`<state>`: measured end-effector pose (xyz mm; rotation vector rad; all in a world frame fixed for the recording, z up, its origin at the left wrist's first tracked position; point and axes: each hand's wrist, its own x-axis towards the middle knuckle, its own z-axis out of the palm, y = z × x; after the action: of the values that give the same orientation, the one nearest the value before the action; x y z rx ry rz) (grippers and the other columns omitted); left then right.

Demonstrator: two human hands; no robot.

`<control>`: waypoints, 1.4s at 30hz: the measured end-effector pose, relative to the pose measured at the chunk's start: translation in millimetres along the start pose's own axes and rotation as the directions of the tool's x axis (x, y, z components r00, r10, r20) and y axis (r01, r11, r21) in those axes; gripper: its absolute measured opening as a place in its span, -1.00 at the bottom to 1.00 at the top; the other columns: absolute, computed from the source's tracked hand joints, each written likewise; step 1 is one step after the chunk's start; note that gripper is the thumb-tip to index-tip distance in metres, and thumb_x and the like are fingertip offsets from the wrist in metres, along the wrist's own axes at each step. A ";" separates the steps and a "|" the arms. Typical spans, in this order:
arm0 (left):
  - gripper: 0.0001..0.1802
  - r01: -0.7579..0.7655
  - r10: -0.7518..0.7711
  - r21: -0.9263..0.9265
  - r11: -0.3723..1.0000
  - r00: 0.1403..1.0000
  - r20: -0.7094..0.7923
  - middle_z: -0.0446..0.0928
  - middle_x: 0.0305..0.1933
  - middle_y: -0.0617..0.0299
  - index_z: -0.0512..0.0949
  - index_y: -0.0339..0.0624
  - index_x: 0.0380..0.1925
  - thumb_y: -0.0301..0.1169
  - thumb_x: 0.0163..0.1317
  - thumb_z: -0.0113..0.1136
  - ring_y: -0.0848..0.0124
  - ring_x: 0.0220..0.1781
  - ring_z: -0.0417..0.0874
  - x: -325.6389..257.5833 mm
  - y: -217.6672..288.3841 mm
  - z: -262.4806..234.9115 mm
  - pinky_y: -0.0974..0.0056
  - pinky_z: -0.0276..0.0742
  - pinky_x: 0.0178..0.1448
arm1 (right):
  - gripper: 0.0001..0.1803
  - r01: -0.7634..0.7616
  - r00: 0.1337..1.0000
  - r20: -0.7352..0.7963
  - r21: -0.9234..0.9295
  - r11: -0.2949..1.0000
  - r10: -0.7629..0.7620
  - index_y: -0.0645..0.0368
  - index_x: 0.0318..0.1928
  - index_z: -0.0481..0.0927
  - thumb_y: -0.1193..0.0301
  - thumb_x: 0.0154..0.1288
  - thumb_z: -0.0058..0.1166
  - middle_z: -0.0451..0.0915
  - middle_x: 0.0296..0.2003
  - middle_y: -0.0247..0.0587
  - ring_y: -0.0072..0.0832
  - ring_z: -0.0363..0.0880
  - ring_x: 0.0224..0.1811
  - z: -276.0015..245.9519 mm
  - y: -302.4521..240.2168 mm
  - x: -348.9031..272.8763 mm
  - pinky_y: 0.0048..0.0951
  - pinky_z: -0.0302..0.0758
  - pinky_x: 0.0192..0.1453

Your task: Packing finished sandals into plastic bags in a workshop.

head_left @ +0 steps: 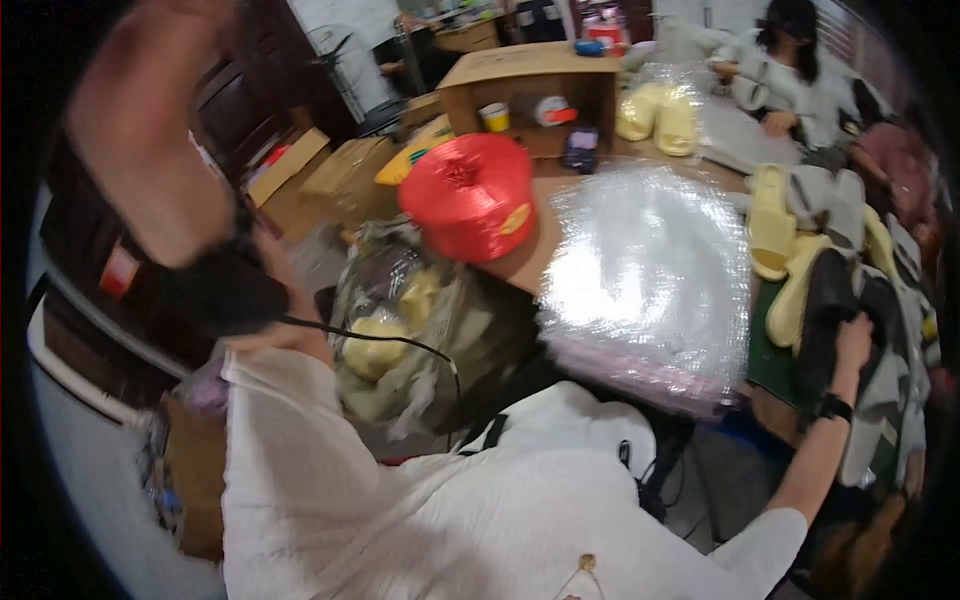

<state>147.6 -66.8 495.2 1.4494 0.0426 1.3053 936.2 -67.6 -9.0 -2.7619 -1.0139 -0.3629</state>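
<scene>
Here, right hand (855,342) touching dark slippers (826,300), left hand (148,75) raised, blurred, both grips impossible to tell

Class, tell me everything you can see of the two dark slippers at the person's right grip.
The two dark slippers look blackish brown and smooth, perhaps rubber or foam; blur hides finer detail. They lie side by side, lengthwise away from the person, at the picture's right, among yellow slippers and grey slippers. The right grip overlaps them; whether it clasps one or both is unclear.
</scene>
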 end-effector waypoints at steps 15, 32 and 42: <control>-0.23 -0.274 -0.651 0.919 0.284 0.649 0.395 0.09 0.49 -0.08 0.33 0.07 0.32 0.09 0.14 0.24 -0.19 0.49 0.06 -140.3 -521.4 -51.6 -0.12 0.05 0.49 | -0.57 -0.069 0.986 -0.155 -0.008 0.998 0.067 0.14 0.13 0.54 0.32 0.28 -0.04 0.53 0.07 -0.08 -0.06 0.56 0.02 -74.1 -4.8 -23.8 -0.09 0.50 0.09; -0.14 -0.190 -0.511 0.924 0.332 0.787 0.345 0.07 0.53 0.06 0.30 0.15 0.36 0.28 0.11 0.15 -0.10 0.56 -0.07 -170.4 -547.9 -67.5 -0.14 -0.19 0.55 | -0.79 0.361 0.932 -0.193 0.555 0.749 -0.306 0.36 -0.19 0.47 0.51 0.17 0.04 0.51 -0.19 0.21 0.19 0.48 -0.08 -108.8 -248.7 -161.0 -0.02 0.44 -0.03; -0.13 -0.181 -0.532 0.937 0.298 0.784 0.321 0.13 0.48 -0.06 0.36 -0.01 0.30 0.28 0.10 0.15 -0.14 0.54 -0.05 -175.2 -544.3 -65.9 -0.14 -0.20 0.55 | -0.46 0.424 0.755 0.156 0.625 0.655 -0.637 0.38 -0.35 0.53 0.03 0.18 0.25 0.52 -0.30 0.18 0.01 0.52 -0.21 -51.8 -277.5 -153.3 -0.17 0.45 -0.12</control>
<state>359.9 66.2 -23.0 2.7631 0.6830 0.4280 633.0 34.7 19.1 -1.9681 -1.7206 0.3667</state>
